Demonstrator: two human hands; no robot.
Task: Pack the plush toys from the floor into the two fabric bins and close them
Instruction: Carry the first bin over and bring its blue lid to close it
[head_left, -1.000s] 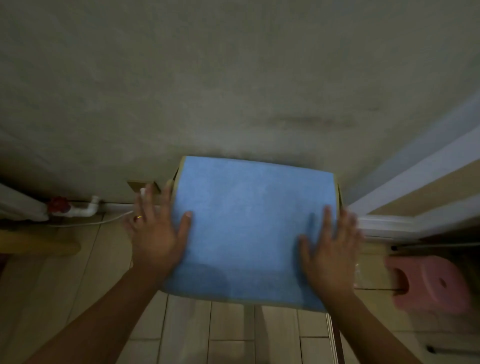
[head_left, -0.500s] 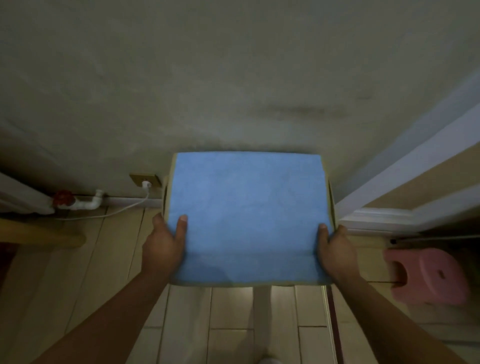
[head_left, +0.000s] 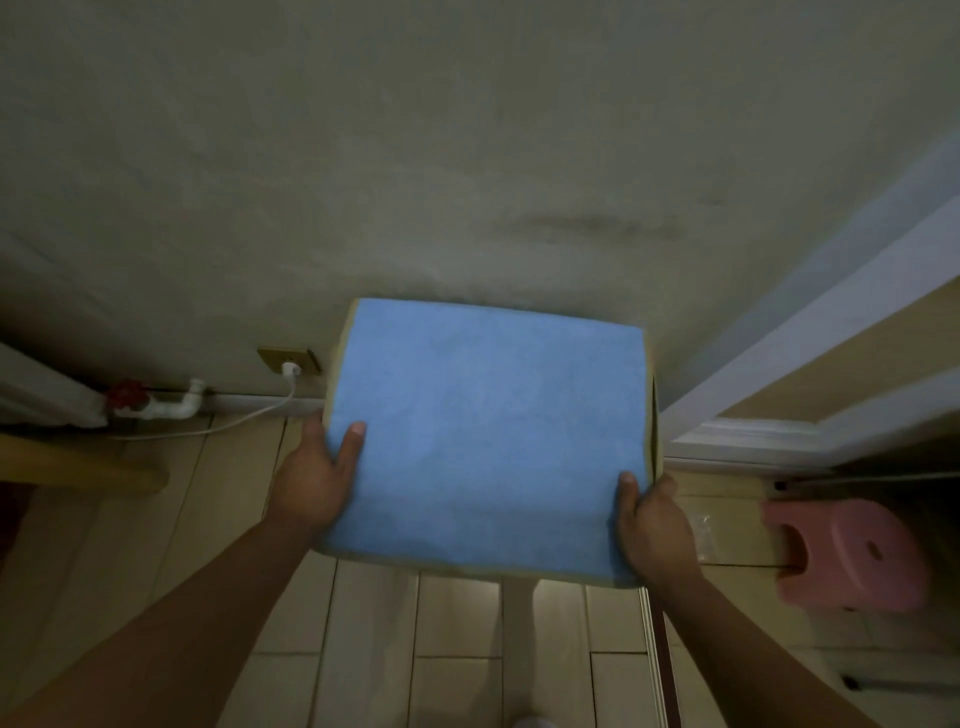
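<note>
We see the fabric bin (head_left: 488, 436) closed under its soft blue lid, a rounded-cornered square with a fuzzy, towel-like nap and a thin tan edge along its sides. It sits against the wall (head_left: 467, 156), above the pale plank floor (head_left: 457, 649). Half a second ago the lid lay square to us; now it is skewed, its right side nearer us than its left, and a second ago both palms lay flat on top. Our left hand (head_left: 311, 483) now grips the bin's left edge, thumb curled over the lid and the other fingers hidden down the side. Our right hand (head_left: 654, 525) grips the near right corner the same way, thumb on top. We can read no writing or label anywhere.

Left of the bin a white plug sits in a brass-coloured wall socket (head_left: 289, 359), beside a white pipe with a red valve (head_left: 127, 394). To the right stands a smooth pink plastic stool (head_left: 852, 551).
</note>
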